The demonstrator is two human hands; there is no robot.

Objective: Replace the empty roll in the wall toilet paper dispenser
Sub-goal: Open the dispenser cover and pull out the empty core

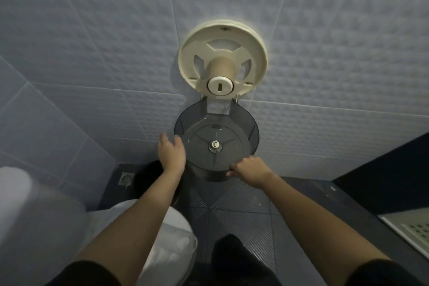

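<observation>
The round cream dispenser back plate (253,53) is fixed to the tiled wall. An empty brown cardboard core (221,66) sits on its spindle, capped by a white knob (220,86). The smoky grey transparent cover (216,146) hangs open below on its hinge. My left hand (171,153) is by the cover's left rim, fingers apart, touching or nearly touching it. My right hand (250,169) grips the cover's lower right rim with curled fingers.
A white plastic bag (171,234) lies on a toilet lid at lower left, beside the white cistern (34,211). A floor drain (126,179) sits in the dark ribbed floor. A dark partition (383,169) stands to the right.
</observation>
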